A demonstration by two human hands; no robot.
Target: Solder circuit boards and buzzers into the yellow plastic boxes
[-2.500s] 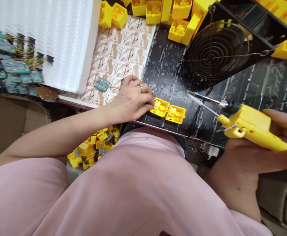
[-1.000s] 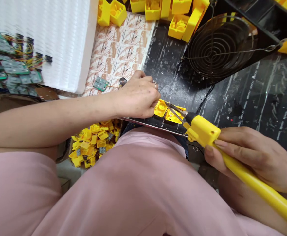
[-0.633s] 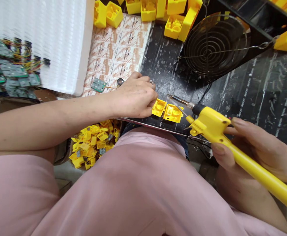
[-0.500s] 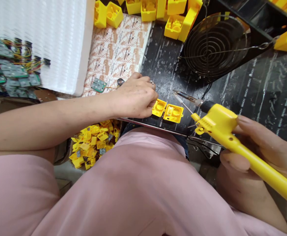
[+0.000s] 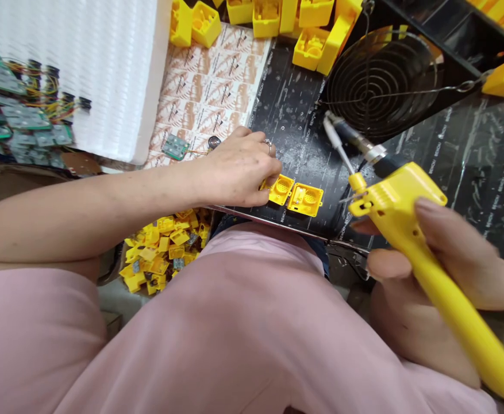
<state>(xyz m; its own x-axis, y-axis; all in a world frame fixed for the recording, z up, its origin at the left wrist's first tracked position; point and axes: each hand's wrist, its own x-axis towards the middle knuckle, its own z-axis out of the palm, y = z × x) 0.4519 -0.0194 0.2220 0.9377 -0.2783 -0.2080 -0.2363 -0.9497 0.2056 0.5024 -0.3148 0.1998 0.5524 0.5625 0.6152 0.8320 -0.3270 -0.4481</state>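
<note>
1st, brace yel shell (image 5: pixel 283 189) flat w/ L hand (image 5: pixel 243 167), pinch unclear | R hand (image 5: pixel 465 256): grip round solder gun (image 5: pixel 407 198) | aim tip (image 5: pixel 347 131) clear of fingers (image 5: pixel 272 168)

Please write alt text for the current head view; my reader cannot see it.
A person's right hand holds a yellow soldering gun while the left hand is at open yellow plastic housings on a black workbench. A black fan stands beyond; circuit boards lie at left.

soldering iron (image 5: pixel 407 192): smooth plastic | tabletop (image 5: pixel 288 95): glossy | shirt (image 5: pixel 234 322): matt cloth
</note>
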